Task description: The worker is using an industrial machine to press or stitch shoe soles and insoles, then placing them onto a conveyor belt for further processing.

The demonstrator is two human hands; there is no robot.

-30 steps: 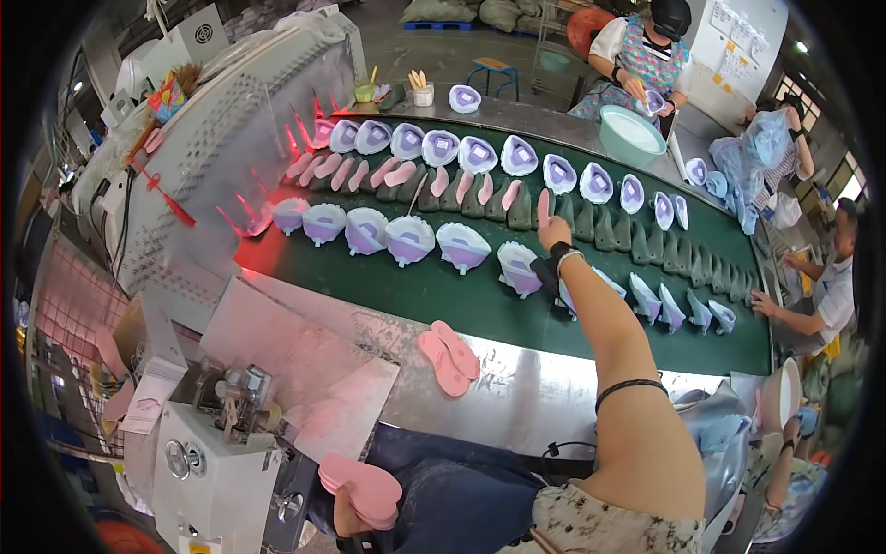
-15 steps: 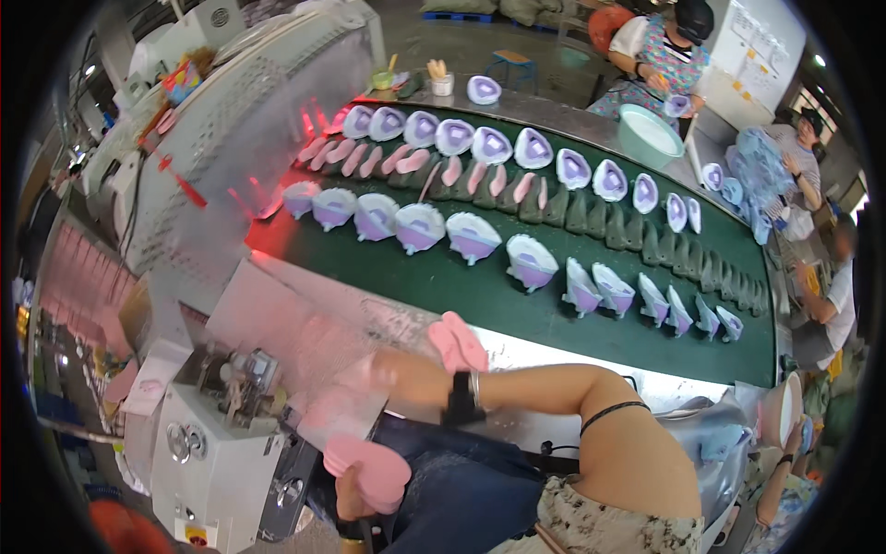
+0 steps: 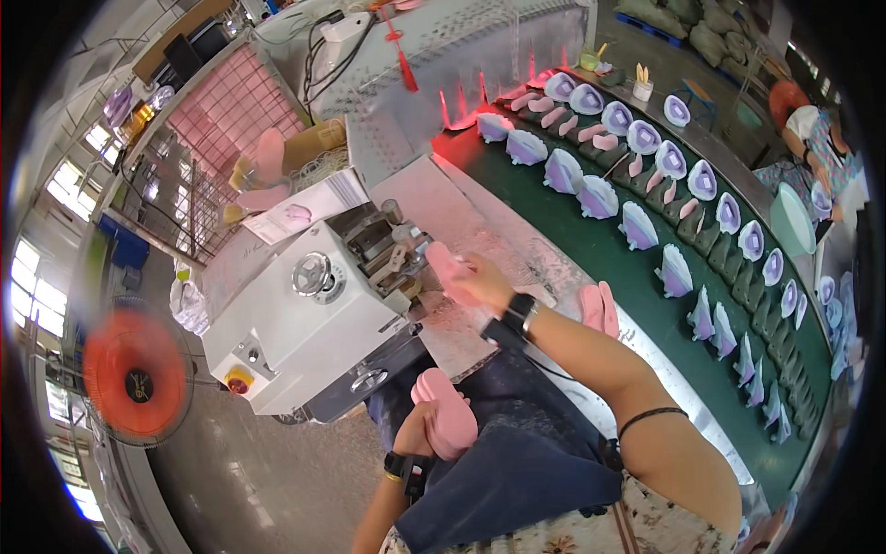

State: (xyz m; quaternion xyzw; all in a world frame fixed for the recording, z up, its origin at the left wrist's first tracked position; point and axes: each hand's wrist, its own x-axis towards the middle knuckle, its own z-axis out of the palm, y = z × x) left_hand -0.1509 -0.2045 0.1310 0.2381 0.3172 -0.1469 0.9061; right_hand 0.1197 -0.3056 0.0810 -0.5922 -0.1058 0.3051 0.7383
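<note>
Head view: pink insole [image 3: 444,265] held up at your white machine [image 3: 295,325]

Your right hand [image 3: 485,283] grips that insole, fingers closed on its right side. Its upper end sits right by the machine's metal mechanism [image 3: 392,254]; I cannot tell whether the two touch. Your left hand [image 3: 417,428] holds a stack of pink insoles [image 3: 452,423] low, in front of your navy apron [image 3: 521,480], with the fingers wrapped around the stack's left side. A round handwheel [image 3: 314,274] shows on the machine's upper face, and a pink-dusted board [image 3: 498,226] lies to its right. Farther right, a pair of pink insoles [image 3: 601,309] rests on the metal ledge [image 3: 651,374] along the green belt [image 3: 604,263]. Purple-and-white uppers [image 3: 638,226] form two rows on the belt. Between them runs a row of dark lasts [image 3: 721,254], with more pink pieces [image 3: 604,142] toward the belt's red-lit end. To your left stands an orange fan [image 3: 129,346].
</note>
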